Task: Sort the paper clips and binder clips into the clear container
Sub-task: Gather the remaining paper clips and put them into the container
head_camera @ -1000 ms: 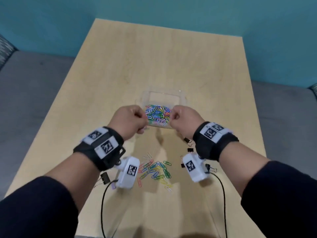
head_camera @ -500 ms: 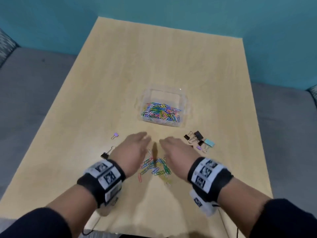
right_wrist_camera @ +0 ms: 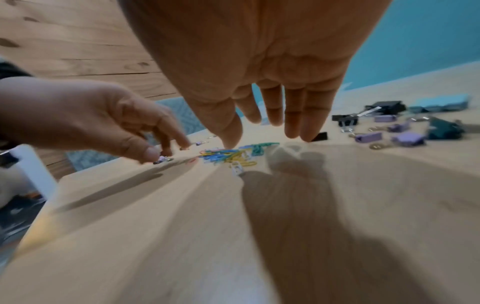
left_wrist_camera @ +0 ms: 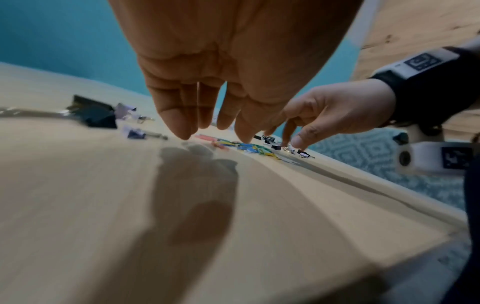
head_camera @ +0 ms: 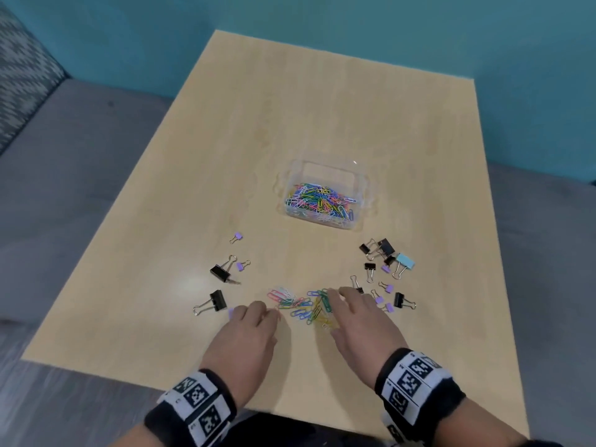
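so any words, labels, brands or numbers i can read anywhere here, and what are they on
No readable text in any view.
Left hand's wristband: black-and-white square marker patterns, no letters or digits.
Right hand's wristband: the same kind of marker patterns, no words.
Right wrist camera housing: one marker square, blurred.
Clear container, paper clips and binder clips: no label or brand visible.
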The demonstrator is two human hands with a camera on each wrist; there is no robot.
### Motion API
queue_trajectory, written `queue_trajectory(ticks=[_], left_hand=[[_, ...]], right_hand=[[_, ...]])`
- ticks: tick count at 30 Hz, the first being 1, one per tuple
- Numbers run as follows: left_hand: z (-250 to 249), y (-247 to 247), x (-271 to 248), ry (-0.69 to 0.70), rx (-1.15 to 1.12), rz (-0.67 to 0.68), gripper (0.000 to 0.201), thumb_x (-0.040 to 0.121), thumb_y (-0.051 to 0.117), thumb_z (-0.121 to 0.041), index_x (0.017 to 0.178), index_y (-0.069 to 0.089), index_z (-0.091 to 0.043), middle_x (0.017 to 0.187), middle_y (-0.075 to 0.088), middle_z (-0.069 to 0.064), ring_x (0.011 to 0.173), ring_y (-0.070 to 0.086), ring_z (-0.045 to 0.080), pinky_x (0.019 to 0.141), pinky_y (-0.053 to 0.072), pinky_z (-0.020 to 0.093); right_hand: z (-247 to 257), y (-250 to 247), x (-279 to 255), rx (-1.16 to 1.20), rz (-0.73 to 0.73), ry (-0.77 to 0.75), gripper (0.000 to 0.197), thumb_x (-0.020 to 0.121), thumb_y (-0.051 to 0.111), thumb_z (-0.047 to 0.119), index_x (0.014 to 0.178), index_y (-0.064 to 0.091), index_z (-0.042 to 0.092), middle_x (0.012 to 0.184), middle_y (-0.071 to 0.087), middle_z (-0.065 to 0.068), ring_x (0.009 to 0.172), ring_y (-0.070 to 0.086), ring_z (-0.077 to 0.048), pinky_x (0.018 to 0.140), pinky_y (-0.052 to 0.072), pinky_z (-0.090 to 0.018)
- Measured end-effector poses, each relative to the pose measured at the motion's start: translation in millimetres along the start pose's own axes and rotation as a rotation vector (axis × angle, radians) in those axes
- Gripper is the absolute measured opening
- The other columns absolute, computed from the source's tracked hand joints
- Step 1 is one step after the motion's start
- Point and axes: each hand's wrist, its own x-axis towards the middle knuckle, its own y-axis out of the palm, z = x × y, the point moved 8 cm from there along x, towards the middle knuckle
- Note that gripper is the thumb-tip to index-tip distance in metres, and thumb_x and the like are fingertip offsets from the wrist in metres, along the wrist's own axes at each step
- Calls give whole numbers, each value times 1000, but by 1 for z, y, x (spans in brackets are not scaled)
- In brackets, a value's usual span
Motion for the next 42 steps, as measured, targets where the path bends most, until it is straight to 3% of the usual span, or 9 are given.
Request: queue_trajectory(ticks=[4,7,15,20,24,30,35,38,42], left_hand=[[24,12,-5,-283,-187,103,62,76,69,-35,127,41,-16,104,44,4,87,52,27,72,50,37],[21,12,14,-309,-268,113,74,80,65,-36,139,24,-21,113,37,3,97,46,26,82,47,39],[2,16,60,-220,-211,66,16,84,53,-11,97,54,-20,98,40,1,79,40,19,68,48,38],[-1,14,63,-169,-116,81,19,80,48,-2,91,53,-16,87,34,-1,69,30,18,57,30,31],[-3,13,62,-132,-65,142,30,76,41,3,96,47,-17,88,26,-1,73,29,19,59,31,32],[4,15,66,-160,-41,156,11,91,49,-13,99,49,-21,87,34,-3,68,34,18,55,29,32],[3,7,71,-116,-46,90,2,91,53,-17,91,51,-16,89,48,3,66,34,18,50,28,31],[6,6,70,-87,-54,72,15,79,68,-12,78,53,-15,80,47,4,64,41,20,44,25,29],[7,6,73,-65,-64,88,12,81,65,-12,81,53,-16,83,48,4,72,46,24,50,43,36]], right_hand=[[-8,11,0,99,98,137,71,89,56,34,146,14,26,134,28,-2,111,43,-25,82,47,-33],[-2,16,14,159,72,159,72,86,61,34,144,19,28,131,29,-2,109,44,-24,86,48,-37],[25,12,50,126,16,63,23,87,51,10,109,48,17,112,39,-6,88,47,-27,74,46,-37],[27,11,51,57,52,20,30,81,45,-4,105,48,14,105,40,-7,82,43,-25,63,36,-34],[28,8,49,10,93,4,34,78,46,-6,105,44,15,104,39,-7,76,34,-22,59,33,-35],[21,7,52,14,103,-7,30,87,51,1,111,46,18,105,43,-5,72,37,-20,58,30,-33],[4,9,57,54,112,58,22,92,50,8,85,35,22,91,35,1,52,28,-12,44,19,-29],[-4,7,58,120,117,86,18,95,46,14,83,35,22,89,35,3,62,45,-25,51,35,-33],[-11,5,58,225,116,104,11,95,45,20,84,44,19,88,42,4,74,51,-27,65,43,-37]])
